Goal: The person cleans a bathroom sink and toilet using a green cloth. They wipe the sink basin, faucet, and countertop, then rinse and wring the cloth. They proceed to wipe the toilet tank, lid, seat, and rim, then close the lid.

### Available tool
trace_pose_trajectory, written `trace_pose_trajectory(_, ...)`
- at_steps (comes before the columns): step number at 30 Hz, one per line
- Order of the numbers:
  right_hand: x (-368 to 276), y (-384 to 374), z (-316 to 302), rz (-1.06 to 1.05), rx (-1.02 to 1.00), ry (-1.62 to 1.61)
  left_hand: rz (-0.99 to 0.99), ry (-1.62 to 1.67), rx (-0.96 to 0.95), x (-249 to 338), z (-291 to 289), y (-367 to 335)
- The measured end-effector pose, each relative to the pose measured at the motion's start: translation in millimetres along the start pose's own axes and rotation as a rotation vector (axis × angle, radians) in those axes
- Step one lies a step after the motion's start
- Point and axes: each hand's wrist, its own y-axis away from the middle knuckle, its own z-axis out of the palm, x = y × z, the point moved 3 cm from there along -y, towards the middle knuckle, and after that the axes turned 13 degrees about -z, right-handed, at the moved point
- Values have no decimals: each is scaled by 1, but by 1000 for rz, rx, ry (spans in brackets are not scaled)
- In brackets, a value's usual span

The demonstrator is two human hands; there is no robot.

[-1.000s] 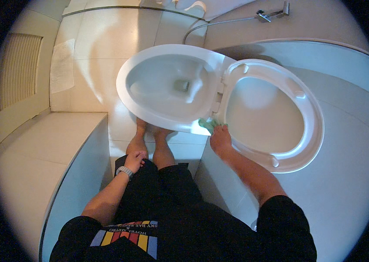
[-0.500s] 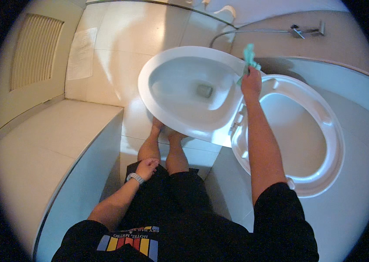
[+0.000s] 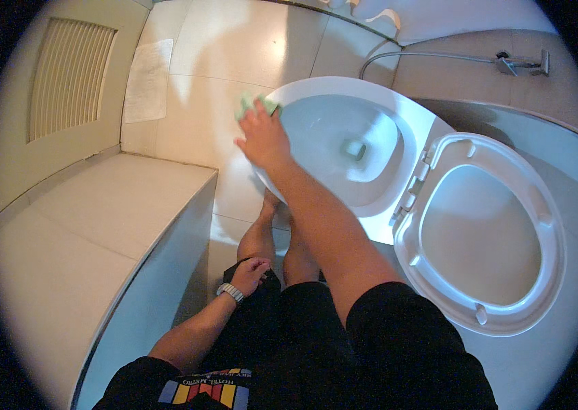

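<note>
My right hand (image 3: 266, 139) is closed around a light green cloth (image 3: 270, 106) and presses it to the front rim of a white toilet (image 3: 333, 85). That forearm crosses over the near side of the bowl and hides part of the rim. Water stands at the bottom of the bowl. The raised toilet seat (image 3: 553, 249) leans back to the right of the bowl, with the lid behind it. My left hand (image 3: 251, 275) rests on my left knee with its fingers curled and nothing seen in them; a metal-banded watch (image 3: 230, 293) is on that wrist.
To the left is a tiled ledge (image 3: 118, 205) with a blue-grey side. Beyond it stands a door with a louvred vent (image 3: 74, 80). A pale mat (image 3: 149, 82) lies on the tiled floor. A bidet sprayer with a hose (image 3: 507, 65) hangs on the wall at the far right.
My right hand has carried the cloth from the hinge end of the toilet leftward to the front rim. The left hand stays on the knee. The view has shifted slightly.
</note>
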Motion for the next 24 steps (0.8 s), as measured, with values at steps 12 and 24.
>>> trace_pose_trajectory(12,-19,324,40,-44,-160,-93,134,82,-13,54,-12,0)
trace_pose_trajectory(24,22,385,-7,363,-47,-19,1114,-454,-583,253,270,128)
